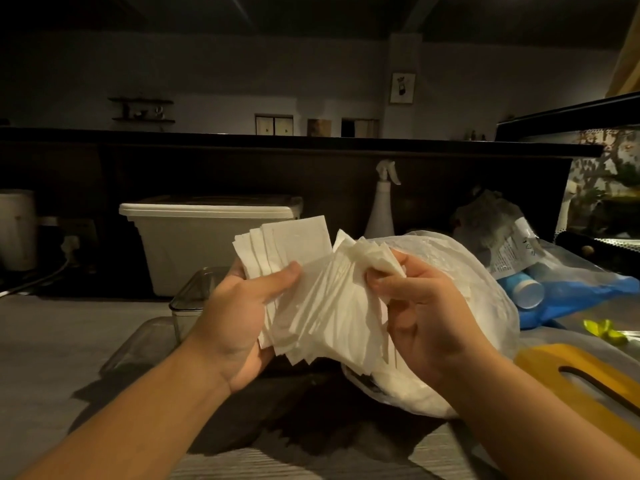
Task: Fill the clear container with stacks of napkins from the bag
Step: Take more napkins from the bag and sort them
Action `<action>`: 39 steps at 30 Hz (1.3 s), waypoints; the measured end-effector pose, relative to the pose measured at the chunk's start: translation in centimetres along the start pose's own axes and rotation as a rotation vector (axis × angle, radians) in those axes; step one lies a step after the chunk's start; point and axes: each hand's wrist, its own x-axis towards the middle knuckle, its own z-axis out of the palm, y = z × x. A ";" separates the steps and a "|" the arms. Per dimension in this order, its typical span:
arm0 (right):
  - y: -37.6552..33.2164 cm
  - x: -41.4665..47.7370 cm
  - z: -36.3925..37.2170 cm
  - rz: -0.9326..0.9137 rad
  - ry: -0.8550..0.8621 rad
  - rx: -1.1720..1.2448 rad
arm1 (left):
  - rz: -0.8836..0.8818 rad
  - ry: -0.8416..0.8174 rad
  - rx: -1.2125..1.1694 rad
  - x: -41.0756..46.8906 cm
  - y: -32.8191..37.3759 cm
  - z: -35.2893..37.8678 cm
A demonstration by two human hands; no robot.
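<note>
A fanned stack of white napkins (322, 306) is held up over the counter between both hands. My left hand (242, 320) grips its left side, thumb across the front. My right hand (422, 313) pinches the crumpled top right corner of the stack. Behind my right hand lies the translucent plastic bag (485, 292) with more white napkins inside. The clear container (190, 299) stands on the counter behind my left hand, mostly hidden. Its clear lid (138, 344) lies flat in front of it.
A white lidded bin (194, 244) and a white spray bottle (382, 206) stand at the back wall. Right of the bag lie a blue plastic bag with a blue bottle (526, 292), a crumpled packet (491, 220) and a yellow wooden board (588, 379).
</note>
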 end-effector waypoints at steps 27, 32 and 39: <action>1.3 -0.7 0.3 -0.544 -0.084 -0.732 | -0.176 -0.216 0.131 -0.7 -0.3 0.6; 1.8 -0.8 0.3 -0.724 -0.062 -0.921 | -0.185 -0.201 0.140 -0.5 -0.6 0.2; 1.6 -0.4 0.4 -0.606 -0.009 -0.708 | -0.122 -0.315 0.135 -0.6 -0.5 0.1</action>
